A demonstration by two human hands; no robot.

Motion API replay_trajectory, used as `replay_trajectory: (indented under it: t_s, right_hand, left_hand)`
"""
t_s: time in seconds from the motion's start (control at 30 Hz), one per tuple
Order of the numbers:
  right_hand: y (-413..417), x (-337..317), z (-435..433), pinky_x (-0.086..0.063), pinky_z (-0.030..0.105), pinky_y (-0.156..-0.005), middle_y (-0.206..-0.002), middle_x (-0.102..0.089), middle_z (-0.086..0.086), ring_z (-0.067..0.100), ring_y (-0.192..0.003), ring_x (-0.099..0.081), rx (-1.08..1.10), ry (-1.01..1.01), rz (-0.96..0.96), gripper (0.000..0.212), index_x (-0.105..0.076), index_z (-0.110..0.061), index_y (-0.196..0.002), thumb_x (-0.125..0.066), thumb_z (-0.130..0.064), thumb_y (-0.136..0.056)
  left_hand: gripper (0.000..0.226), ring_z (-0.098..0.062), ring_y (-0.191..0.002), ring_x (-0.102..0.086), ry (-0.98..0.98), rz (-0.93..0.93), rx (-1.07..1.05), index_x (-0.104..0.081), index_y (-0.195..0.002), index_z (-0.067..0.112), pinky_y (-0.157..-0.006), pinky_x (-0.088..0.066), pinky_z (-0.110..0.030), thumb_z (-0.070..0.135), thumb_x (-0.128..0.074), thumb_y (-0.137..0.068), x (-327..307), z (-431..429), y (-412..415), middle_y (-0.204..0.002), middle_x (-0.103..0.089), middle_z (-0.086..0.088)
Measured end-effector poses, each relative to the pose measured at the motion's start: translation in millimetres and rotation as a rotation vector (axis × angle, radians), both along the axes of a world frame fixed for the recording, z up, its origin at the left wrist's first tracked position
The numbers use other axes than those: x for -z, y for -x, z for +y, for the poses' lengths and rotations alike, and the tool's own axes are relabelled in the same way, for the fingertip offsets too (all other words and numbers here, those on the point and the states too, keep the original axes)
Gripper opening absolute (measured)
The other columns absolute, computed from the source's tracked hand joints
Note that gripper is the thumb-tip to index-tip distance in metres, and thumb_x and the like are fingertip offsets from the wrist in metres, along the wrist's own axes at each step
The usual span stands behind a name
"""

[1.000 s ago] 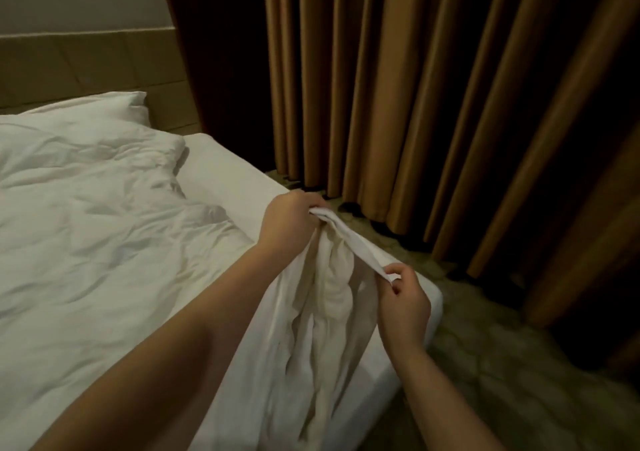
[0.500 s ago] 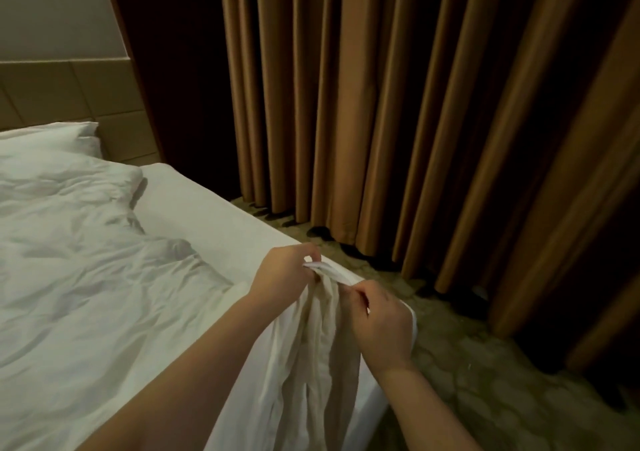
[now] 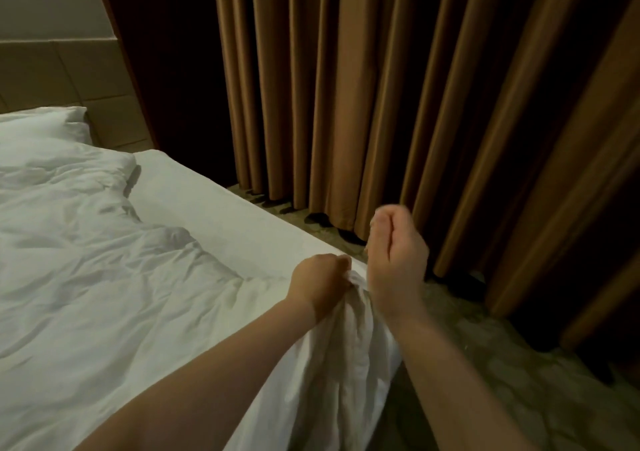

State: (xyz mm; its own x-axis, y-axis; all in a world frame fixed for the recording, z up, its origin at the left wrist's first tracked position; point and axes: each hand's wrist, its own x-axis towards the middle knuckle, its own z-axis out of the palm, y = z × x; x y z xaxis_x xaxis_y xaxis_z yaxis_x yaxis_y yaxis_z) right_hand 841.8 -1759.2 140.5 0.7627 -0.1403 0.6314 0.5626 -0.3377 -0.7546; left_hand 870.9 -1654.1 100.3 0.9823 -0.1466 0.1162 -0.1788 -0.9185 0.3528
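At lower centre, the left hand [image 3: 320, 282] clutches the bunched corner of the white duvet [image 3: 104, 277] at the mattress [image 3: 214, 208] edge. The right hand [image 3: 398, 253] hovers just above it, fingers curled, apparently empty. The duvet lies rumpled, so spreading and smoothing are left to do.

i see brown pleated curtains [image 3: 346, 104] ahead | mottled pale floor [image 3: 519, 381] below them | tan panelled wall [image 3: 69, 79] far left | dim warm light
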Motion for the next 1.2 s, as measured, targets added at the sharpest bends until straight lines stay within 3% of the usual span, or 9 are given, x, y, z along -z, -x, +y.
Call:
replay_trajectory:
  t_s: [0.1, 0.2, 0.3, 0.37, 0.5, 0.6, 0.8, 0.93, 1.2]
  right_hand:
    - [2, 15, -18, -0.04, 0.018, -0.05, -0.062, -0.048, -0.006, 0.009, -0.057, -0.05, 0.008, 0.119, 0.073, 0.018, -0.047, -0.033, -0.083, -0.038, -0.032, -0.097]
    - [32, 65, -13, -0.046, 0.015, -0.065, -0.082, -0.059, -0.009, 0.003, -0.071, -0.055, -0.074, 0.478, 0.429, 0.007, -0.052, -0.036, -0.095, -0.046, -0.033, -0.097]
    - [40, 106, 6, -0.038, 0.03, -0.107, -0.139, -0.043, -0.008, 0.011, -0.126, -0.042, 0.034, 0.787, 0.59, 0.044, -0.036, -0.036, -0.139, -0.041, -0.047, -0.097]
    - [35, 123, 10, -0.026, 0.038, -0.113, -0.151, -0.028, -0.006, 0.019, -0.138, -0.028, 0.112, 0.813, 0.663, 0.061, -0.021, -0.035, -0.147, -0.042, -0.056, -0.093]
    - [26, 144, 1, -0.047, 0.046, -0.094, -0.133, -0.052, 0.007, 0.028, -0.118, -0.055, 0.286, 0.826, 0.604, 0.072, -0.039, -0.023, -0.139, -0.066, -0.048, -0.077]
    - [25, 137, -13, -0.042, 0.037, -0.103, -0.145, -0.039, 0.002, 0.021, -0.127, -0.045, 0.2, 0.767, 0.63, 0.057, -0.033, -0.031, -0.143, -0.039, -0.05, -0.09]
    - [11, 133, -14, -0.049, 0.033, -0.091, -0.133, -0.044, -0.001, 0.015, -0.111, -0.047, 0.286, 0.633, 0.665, 0.033, -0.051, -0.035, -0.127, -0.048, -0.043, -0.095]
    - [2, 131, 0, -0.031, 0.038, -0.107, -0.138, -0.038, -0.007, 0.017, -0.128, -0.032, 0.308, 0.633, 0.676, 0.045, -0.054, -0.037, -0.125, -0.044, -0.062, -0.089]
    - [11, 108, -8, -0.037, 0.033, -0.094, -0.106, -0.045, -0.005, 0.016, -0.107, -0.038, 0.363, 0.503, 0.464, 0.023, -0.064, -0.016, -0.095, -0.048, -0.033, -0.096]
  left_hand:
    - [0.013, -0.02, -0.089, -0.06, 0.111, -0.035, -0.084, -0.066, -0.093, 0.02, -0.078, -0.045, -0.029, 0.022, -0.054, -0.089, 2, 11, -7, -0.091, -0.068, 0.0]
    - [0.006, -0.018, -0.077, -0.056, 0.16, -0.083, -0.092, -0.065, -0.08, 0.017, -0.063, -0.035, -0.028, 0.018, -0.059, -0.082, -8, 17, -17, -0.077, -0.063, -0.001]
    - [0.005, -0.016, -0.074, -0.052, 0.143, -0.05, -0.048, -0.06, -0.076, 0.017, -0.059, -0.031, -0.026, 0.015, -0.057, -0.081, -10, 10, -21, -0.074, -0.06, -0.001]
    - [0.005, -0.017, -0.074, -0.053, 0.147, -0.049, -0.041, -0.062, -0.078, 0.015, -0.062, -0.036, -0.027, 0.013, -0.057, -0.079, -3, 5, -21, -0.075, -0.062, -0.001]
    - [0.008, -0.016, -0.069, -0.051, 0.133, -0.031, -0.02, -0.063, -0.076, 0.015, -0.061, -0.036, -0.026, 0.01, -0.056, -0.075, 1, 6, -22, -0.071, -0.06, -0.001]
    - [0.01, -0.016, -0.072, -0.051, 0.075, -0.003, -0.016, -0.065, -0.078, 0.012, -0.063, -0.037, -0.026, 0.008, -0.056, -0.076, -4, 14, -28, -0.073, -0.061, -0.003]
    - [0.013, -0.019, -0.082, -0.056, 0.075, 0.084, 0.045, -0.07, -0.085, 0.007, -0.073, -0.044, -0.029, 0.008, -0.059, -0.078, -6, 19, -38, -0.084, -0.064, -0.006]
    - [0.013, -0.016, -0.082, -0.054, 0.121, 0.089, 0.049, -0.072, -0.087, 0.007, -0.073, -0.042, -0.028, 0.012, -0.064, -0.078, -8, 18, -41, -0.082, -0.063, -0.004]
    - [0.009, -0.01, -0.08, -0.05, 0.176, 0.078, 0.04, -0.071, -0.09, 0.014, -0.07, -0.035, -0.02, 0.014, -0.066, -0.082, -17, 25, -36, -0.081, -0.058, 0.005]
